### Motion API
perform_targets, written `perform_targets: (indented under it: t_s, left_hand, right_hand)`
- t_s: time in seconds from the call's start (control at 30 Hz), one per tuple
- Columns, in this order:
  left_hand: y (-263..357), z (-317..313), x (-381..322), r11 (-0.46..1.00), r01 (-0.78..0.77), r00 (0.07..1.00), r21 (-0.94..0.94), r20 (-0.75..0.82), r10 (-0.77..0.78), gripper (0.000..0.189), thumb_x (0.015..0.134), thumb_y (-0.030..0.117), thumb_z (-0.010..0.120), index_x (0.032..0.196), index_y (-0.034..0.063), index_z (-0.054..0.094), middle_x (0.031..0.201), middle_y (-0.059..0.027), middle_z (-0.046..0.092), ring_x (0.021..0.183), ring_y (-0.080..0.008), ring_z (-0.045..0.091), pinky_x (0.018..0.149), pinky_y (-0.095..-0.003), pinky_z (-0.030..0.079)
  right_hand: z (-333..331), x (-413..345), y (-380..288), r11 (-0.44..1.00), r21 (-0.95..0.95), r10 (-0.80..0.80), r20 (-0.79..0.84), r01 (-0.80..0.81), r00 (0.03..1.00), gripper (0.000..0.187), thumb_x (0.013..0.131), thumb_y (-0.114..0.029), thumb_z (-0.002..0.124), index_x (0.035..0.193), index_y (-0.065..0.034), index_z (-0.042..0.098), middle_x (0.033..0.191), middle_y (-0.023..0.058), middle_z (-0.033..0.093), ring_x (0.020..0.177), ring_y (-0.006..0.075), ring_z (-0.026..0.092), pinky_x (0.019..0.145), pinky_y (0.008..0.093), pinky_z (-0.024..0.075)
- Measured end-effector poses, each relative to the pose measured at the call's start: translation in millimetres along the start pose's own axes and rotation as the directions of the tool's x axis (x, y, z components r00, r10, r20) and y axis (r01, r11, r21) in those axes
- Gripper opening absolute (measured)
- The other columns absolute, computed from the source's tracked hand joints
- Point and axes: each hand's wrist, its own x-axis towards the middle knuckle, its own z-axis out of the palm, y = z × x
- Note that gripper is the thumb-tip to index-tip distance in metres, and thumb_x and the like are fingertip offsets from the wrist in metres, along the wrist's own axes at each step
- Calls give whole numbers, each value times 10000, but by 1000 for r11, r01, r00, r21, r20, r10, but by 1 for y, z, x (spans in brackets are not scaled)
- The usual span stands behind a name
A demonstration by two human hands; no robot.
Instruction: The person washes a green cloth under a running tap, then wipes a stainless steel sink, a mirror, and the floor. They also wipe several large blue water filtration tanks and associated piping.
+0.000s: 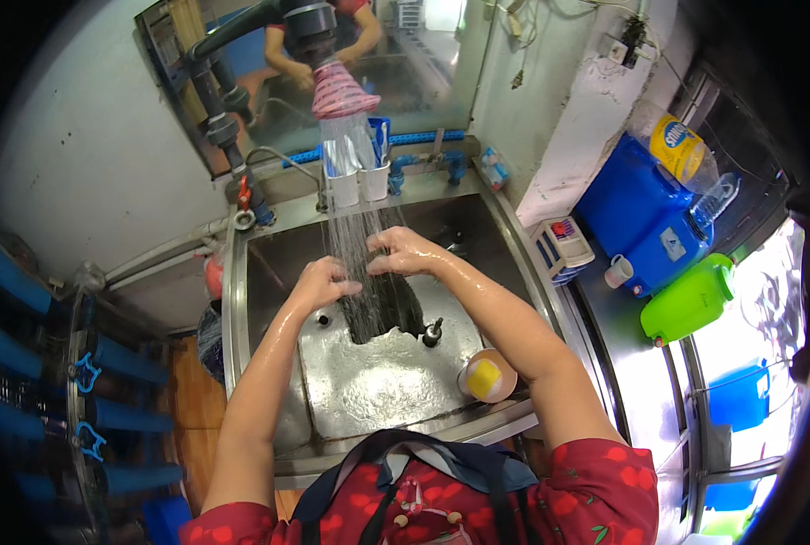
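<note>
Water falls from a shower-like outlet wrapped in pink cloth [342, 92] into a steel sink [357, 398]. My left hand [321, 283] is at the left edge of the stream, fingers apart, holding nothing. Across the stream my right hand [403, 252] is also wet and empty, its fingers spread and curved. A round cup-like container [509, 375] with a yellow sponge [484, 378] in it stands in the sink's lower right, below my right forearm. Dark metal fittings [433, 332] stick up from the sink floor.
White holders [342, 189] with brushes stand behind the sink, near blue pipes [426, 161]. A red-handled valve [244, 194] is at the left. On the right are a small basket [565, 248], a white mug [619, 271], blue jugs [670, 252] and a green jug [687, 300].
</note>
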Motion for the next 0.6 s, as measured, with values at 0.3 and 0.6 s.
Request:
perform_targets:
  t_s: [0.3, 0.6]
  left_hand:
    - [8, 23, -5, 937, 167, 963, -306, 255, -88, 505, 791, 271, 766, 1181, -17, 627, 1142, -104, 650, 1010, -218, 616, 914, -374, 471]
    - [70, 13, 20, 839, 367, 915, -401, -5, -403, 324, 821, 137, 607, 1078, -58, 632, 951, -197, 671, 889, -297, 645, 790, -389, 501]
  right_hand:
    - [31, 16, 4, 969, 133, -195, -109, 209, 975, 349, 728, -304, 774, 913, -21, 690, 828, 144, 677, 741, 240, 620, 716, 351, 483]
    - [149, -6, 79, 294, 933, 419, 67, -206, 906, 965, 854, -782, 323, 1535, -124, 139, 1596, 91, 135, 1458, 264, 88, 1146, 499, 144]
